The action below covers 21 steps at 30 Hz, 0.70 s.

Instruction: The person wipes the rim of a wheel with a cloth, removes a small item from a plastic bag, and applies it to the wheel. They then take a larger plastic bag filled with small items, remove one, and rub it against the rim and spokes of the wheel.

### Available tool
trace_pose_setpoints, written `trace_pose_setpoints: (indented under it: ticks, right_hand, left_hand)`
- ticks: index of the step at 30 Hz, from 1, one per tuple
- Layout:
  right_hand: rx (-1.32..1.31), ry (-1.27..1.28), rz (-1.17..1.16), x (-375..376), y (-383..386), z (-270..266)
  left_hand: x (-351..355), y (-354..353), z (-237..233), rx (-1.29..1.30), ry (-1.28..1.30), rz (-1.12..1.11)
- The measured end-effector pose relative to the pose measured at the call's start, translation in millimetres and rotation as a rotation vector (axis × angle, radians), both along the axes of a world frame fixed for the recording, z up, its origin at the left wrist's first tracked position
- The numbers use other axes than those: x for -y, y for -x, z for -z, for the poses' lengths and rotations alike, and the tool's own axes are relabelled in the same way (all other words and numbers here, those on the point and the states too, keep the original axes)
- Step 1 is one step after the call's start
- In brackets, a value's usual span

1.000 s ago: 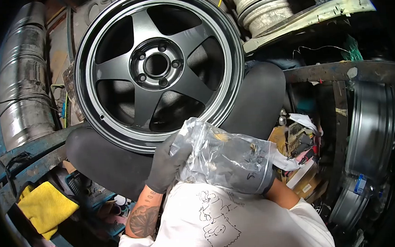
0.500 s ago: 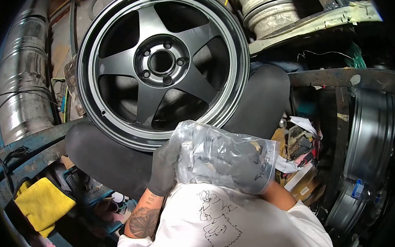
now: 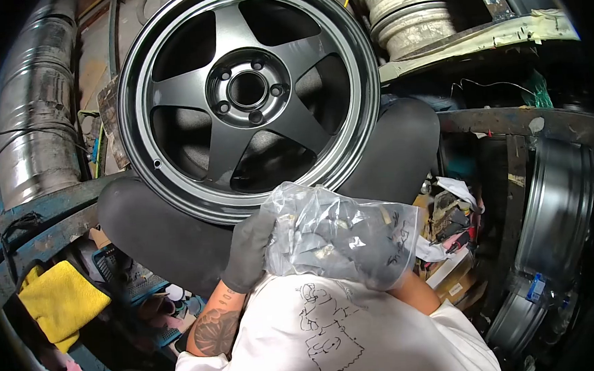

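Observation:
My left hand (image 3: 250,249), in a dark grey glove, is closed on the left side of a clear plastic bag (image 3: 306,219). The bag is crumpled, holds small pieces I cannot make out, and has dark handwriting near its right end. My right hand (image 3: 376,249), also gloved, shows through the plastic at the bag's right part. It looks to be inside the bag, but its fingers are blurred by the film. Just beyond the bag, a dark grey five-spoke car wheel rim (image 3: 240,148) leans over my legs, face toward me.
Silver rims (image 3: 40,106) are stacked at the left, and dusty rims (image 3: 405,15) stand at the upper right. More rims (image 3: 553,204) sit on the right rack. A yellow cloth (image 3: 66,301) hangs at the lower left. Cluttered boxes (image 3: 456,278) lie right of my body.
The view has shifted slightly, so the rim sits a little further right. The bag has turned a little in my hands, and its handwriting shows more clearly.

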State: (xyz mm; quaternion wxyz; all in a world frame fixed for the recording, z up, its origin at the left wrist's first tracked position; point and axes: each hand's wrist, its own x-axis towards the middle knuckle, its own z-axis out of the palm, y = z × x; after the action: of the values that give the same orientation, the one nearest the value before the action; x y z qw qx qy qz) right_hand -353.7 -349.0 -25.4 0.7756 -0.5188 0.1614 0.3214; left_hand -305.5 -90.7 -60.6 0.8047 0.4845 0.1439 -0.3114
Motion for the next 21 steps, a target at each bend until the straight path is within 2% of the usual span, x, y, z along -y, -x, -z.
trace_pose_setpoints:
  ticks: [2, 7, 14, 17, 18, 19, 20, 21]
  right_hand:
    - [0.009, 0.008, 0.007, 2, -5, 1]
    - [0.089, 0.094, -0.001, 21, -14, -11]
    - [0.447, 0.479, -0.209, 43, -12, -41]
    - [0.507, 0.587, -0.225, 54, -3, -46]
    - [0.48, 0.583, -0.195, 58, 4, -43]
    - [0.288, 0.478, -0.049, 61, 15, -36]
    - [0.137, 0.327, 0.062, 68, 20, -36]
    - [-0.012, 0.185, 0.192, 71, 22, -39]
  left_hand:
    - [-5, -1, -1, 0.019, -0.008, 0.012]
    - [-2, -3, 1, 0.047, 0.033, -0.122]
    - [-2, 2, 12, 0.031, 0.055, -0.196]
    - [-8, 1, 15, 0.127, -0.035, -0.118]
    - [-7, 0, 15, 0.169, -0.063, -0.089]
    - [-6, -1, 13, 0.206, -0.107, -0.077]
    - [-3, -2, 9, 0.124, -0.056, -0.122]
    - [-5, -6, 2, 0.185, -0.146, -0.071]
